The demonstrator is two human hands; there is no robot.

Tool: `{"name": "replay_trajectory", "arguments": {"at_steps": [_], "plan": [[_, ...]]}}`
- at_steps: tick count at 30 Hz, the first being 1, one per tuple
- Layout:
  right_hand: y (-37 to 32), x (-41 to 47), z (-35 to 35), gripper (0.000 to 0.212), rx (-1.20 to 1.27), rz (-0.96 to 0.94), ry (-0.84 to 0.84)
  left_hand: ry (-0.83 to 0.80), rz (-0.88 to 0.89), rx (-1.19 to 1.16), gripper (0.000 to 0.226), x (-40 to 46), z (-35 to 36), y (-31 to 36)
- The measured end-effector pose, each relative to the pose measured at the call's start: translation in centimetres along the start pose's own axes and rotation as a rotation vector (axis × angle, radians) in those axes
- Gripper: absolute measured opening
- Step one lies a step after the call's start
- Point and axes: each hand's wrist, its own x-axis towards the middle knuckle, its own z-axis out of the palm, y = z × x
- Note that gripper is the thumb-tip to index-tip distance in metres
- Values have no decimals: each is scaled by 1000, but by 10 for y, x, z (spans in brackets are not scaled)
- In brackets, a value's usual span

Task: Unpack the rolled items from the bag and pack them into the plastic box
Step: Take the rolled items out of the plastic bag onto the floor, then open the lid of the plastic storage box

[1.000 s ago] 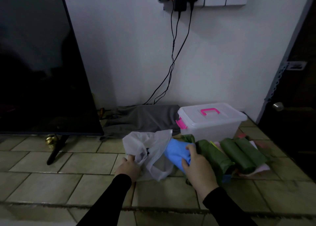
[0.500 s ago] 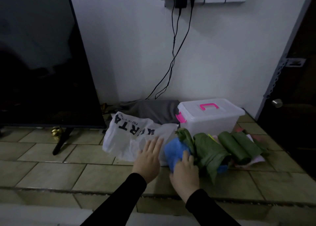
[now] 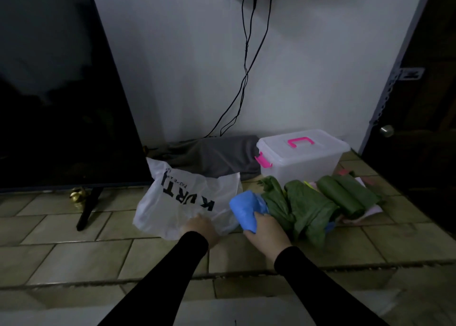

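Now | blue roll (image 3: 244, 208): crumpled, soft | right hand (image 3: 265, 232) grips it

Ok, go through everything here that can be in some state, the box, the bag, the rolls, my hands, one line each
plastic box: lid on, pink latch down.
white bag: lying flat on the tiles.
blue roll: out of the bag, rolled.
green rolls: out of the bag, lying beside the box.
left hand: resting on the bag's edge, grip unclear.
right hand: gripping the blue roll.
television: screen dark.
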Motion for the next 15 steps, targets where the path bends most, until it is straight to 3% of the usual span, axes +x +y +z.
{"name": "replay_trajectory", "arguments": {"at_steps": [4,8,11,15], "plan": [[-1,0,-5,31,41,18,-15,-89,41,45,44,-5,-19,-5],[-8,-1,-28,18,81,55,1,104,133,2,34,-16,-44,13],[-7,8,-52,33,156,59,120,247,228,-149,38,-21,-61,33],[6,25,-84,28,210,64,260,284,310,-315,33,-15,-79,56]]}}
